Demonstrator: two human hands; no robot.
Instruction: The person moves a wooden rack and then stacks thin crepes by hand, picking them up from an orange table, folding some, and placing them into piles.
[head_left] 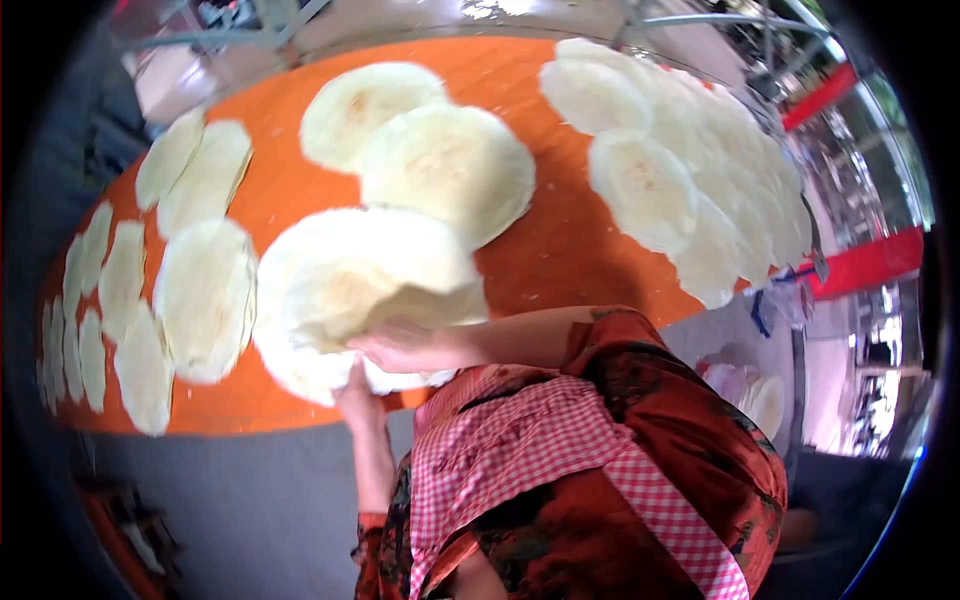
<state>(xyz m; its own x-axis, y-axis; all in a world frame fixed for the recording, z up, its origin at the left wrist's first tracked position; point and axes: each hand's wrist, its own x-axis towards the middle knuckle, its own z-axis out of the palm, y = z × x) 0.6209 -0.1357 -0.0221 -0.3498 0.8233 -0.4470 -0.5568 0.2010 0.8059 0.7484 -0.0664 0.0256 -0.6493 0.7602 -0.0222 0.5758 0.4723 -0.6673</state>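
Observation:
A large pale round flatbread [345,290] lies before me near the front edge of the orange table, over one or more similar rounds. Its near part is lifted and curled, casting a shadow. My right hand [395,347] reaches in from the right, fingers closed on the lifted edge. Just below it, my left hand [360,393] pinches at the near rim of the flatbread, its fingertips partly hidden by glare and the bread. Two more rounds overlap just beyond, the nearer flatbread [447,170] touching the one I handle.
Several stacks of flatbreads [205,300] stand on the left of the orange table [550,240]. A broad overlapping spread of flatbreads [715,160] covers its right end. Metal bars [220,38] are past the far edge. Plastic bags [785,300] hang or lie by the right edge.

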